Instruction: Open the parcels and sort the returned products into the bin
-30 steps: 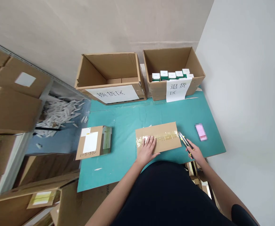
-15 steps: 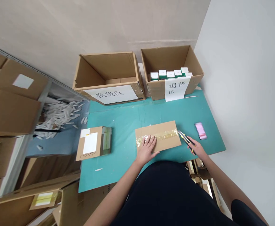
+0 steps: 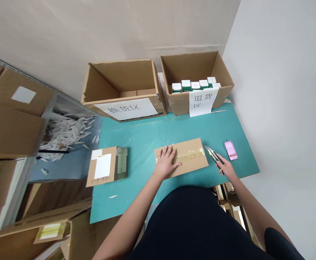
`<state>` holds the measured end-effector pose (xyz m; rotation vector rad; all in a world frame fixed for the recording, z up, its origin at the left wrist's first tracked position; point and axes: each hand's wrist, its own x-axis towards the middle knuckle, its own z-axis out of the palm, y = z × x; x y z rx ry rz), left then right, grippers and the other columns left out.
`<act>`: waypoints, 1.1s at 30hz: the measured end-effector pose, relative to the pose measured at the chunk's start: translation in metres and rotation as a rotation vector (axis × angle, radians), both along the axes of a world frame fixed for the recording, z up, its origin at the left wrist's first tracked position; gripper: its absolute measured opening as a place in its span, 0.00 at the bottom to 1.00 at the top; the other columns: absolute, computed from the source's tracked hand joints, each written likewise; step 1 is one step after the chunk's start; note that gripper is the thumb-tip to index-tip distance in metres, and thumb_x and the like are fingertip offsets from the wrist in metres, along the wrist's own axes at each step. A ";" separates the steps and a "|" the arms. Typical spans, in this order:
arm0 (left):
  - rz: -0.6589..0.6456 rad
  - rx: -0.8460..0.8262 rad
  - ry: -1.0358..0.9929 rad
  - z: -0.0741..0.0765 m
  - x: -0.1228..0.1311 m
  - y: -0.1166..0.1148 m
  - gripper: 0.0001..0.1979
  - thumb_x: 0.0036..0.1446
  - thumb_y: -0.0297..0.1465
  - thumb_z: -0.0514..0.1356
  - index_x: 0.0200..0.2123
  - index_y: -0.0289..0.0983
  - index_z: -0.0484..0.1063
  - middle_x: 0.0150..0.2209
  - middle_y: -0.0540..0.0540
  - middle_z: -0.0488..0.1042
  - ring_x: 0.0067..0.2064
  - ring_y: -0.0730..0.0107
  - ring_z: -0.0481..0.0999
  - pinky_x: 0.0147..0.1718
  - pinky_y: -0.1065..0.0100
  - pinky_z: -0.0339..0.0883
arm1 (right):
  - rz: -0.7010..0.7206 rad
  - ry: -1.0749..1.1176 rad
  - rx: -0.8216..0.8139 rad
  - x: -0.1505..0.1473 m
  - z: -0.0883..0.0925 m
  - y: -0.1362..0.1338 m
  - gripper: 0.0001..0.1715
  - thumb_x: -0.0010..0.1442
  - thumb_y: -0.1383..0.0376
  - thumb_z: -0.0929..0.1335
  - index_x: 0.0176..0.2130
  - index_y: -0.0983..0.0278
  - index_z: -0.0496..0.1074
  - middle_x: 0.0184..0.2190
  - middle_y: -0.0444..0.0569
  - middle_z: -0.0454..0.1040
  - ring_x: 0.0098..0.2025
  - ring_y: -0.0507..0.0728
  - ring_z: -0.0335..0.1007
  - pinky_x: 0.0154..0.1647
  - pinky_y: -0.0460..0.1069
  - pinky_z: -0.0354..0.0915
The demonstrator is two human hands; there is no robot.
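A flat cardboard box [image 3: 191,159] lies on the green table [image 3: 144,187] in front of me, with clear yellowish tape along its top. My left hand [image 3: 166,161] rests on the box's left end, palm down with fingers spread. To the right of the box, my right hand [image 3: 226,169] grips a utility knife [image 3: 214,157] by its black and yellow handle. The knife's blade is out and points up and left, just off the box's right end.
A smaller carton [image 3: 103,166] with a white label stands at the table's left. Behind are two open cartons with paper signs, the left carton [image 3: 122,77] and the right carton [image 3: 193,66], which holds several white-and-green boxes [image 3: 186,85]. A phone [image 3: 230,150] lies at right.
My left hand has shifted slightly up and left on the box, its fingers now over the tape towards the far edge. The knife has stayed nearly in place, tilted a little differently.
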<state>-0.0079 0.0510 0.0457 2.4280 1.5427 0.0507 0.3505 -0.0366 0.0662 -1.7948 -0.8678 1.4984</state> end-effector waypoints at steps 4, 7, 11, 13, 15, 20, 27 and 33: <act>-0.003 -0.062 0.022 0.001 0.006 0.019 0.45 0.57 0.53 0.61 0.71 0.39 0.53 0.72 0.36 0.54 0.72 0.40 0.50 0.68 0.41 0.46 | 0.055 -0.011 0.014 0.002 -0.004 0.010 0.48 0.55 0.46 0.69 0.69 0.60 0.62 0.28 0.41 0.73 0.17 0.47 0.61 0.13 0.42 0.56; 0.006 -0.081 0.041 0.002 0.011 0.022 0.46 0.55 0.50 0.64 0.71 0.39 0.52 0.71 0.34 0.55 0.72 0.38 0.52 0.67 0.40 0.46 | 0.065 -0.015 0.006 0.001 -0.008 0.012 0.47 0.56 0.46 0.69 0.68 0.59 0.63 0.28 0.42 0.74 0.17 0.47 0.61 0.13 0.42 0.56; 0.008 -0.069 0.043 0.004 0.013 0.021 0.47 0.54 0.48 0.66 0.71 0.40 0.52 0.70 0.34 0.57 0.71 0.38 0.54 0.67 0.40 0.46 | 0.074 -0.018 -0.003 -0.001 -0.010 0.011 0.46 0.56 0.46 0.69 0.68 0.58 0.63 0.29 0.42 0.74 0.17 0.47 0.62 0.13 0.42 0.55; 0.008 -0.062 0.038 0.004 0.012 0.020 0.44 0.57 0.47 0.64 0.71 0.40 0.52 0.70 0.35 0.57 0.71 0.39 0.54 0.68 0.40 0.46 | 0.072 -0.015 0.006 -0.002 -0.010 0.010 0.46 0.56 0.46 0.68 0.68 0.59 0.63 0.28 0.42 0.74 0.18 0.47 0.62 0.13 0.42 0.55; 0.005 -0.051 0.038 0.003 0.011 0.018 0.41 0.60 0.46 0.61 0.71 0.40 0.53 0.71 0.35 0.56 0.71 0.40 0.53 0.68 0.41 0.45 | 0.071 -0.009 0.013 -0.002 -0.010 0.009 0.47 0.56 0.46 0.68 0.68 0.60 0.63 0.28 0.42 0.74 0.18 0.48 0.62 0.13 0.42 0.55; -0.022 0.016 0.028 -0.001 0.009 0.014 0.36 0.65 0.46 0.54 0.71 0.38 0.53 0.71 0.35 0.55 0.72 0.41 0.50 0.68 0.40 0.43 | 0.078 -0.006 -0.002 0.000 -0.013 0.010 0.46 0.56 0.46 0.69 0.68 0.58 0.62 0.29 0.42 0.74 0.18 0.47 0.62 0.14 0.42 0.56; -0.035 0.076 0.037 -0.005 0.010 0.010 0.34 0.67 0.47 0.50 0.70 0.36 0.56 0.71 0.33 0.56 0.72 0.41 0.50 0.68 0.39 0.41 | 0.102 -0.010 0.013 0.000 -0.011 0.014 0.45 0.57 0.47 0.68 0.69 0.58 0.62 0.29 0.42 0.73 0.18 0.47 0.62 0.14 0.42 0.56; -0.036 0.076 0.029 -0.006 0.010 0.010 0.34 0.67 0.47 0.49 0.71 0.38 0.55 0.71 0.35 0.55 0.73 0.42 0.50 0.69 0.39 0.41 | 0.128 -0.090 0.005 0.000 -0.003 0.022 0.41 0.58 0.50 0.68 0.67 0.58 0.64 0.29 0.42 0.73 0.17 0.47 0.60 0.14 0.42 0.56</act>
